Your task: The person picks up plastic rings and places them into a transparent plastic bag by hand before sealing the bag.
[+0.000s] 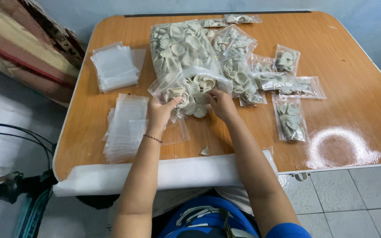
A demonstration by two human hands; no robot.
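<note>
The mouth of the large clear bag (182, 53) of cream spiral pieces is pinched by the curled fingers of the left hand (160, 113), so it is kept open. The right hand (220, 104) is bent into that mouth; whether a piece is gripped cannot be told. One loose spiral (204, 151) lies just toward the body. Filled small packets (291, 119) are spread right of the fingers, empty bags (125, 128) left. The table (358, 92) edge, lined with a white roll (168, 174), lies near.

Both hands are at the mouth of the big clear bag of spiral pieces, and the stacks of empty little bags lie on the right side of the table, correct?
Not quite: the head view shows the stacks of empty bags on the table's left side. Both hands, left hand and right hand, are at the big bag's mouth.
</note>
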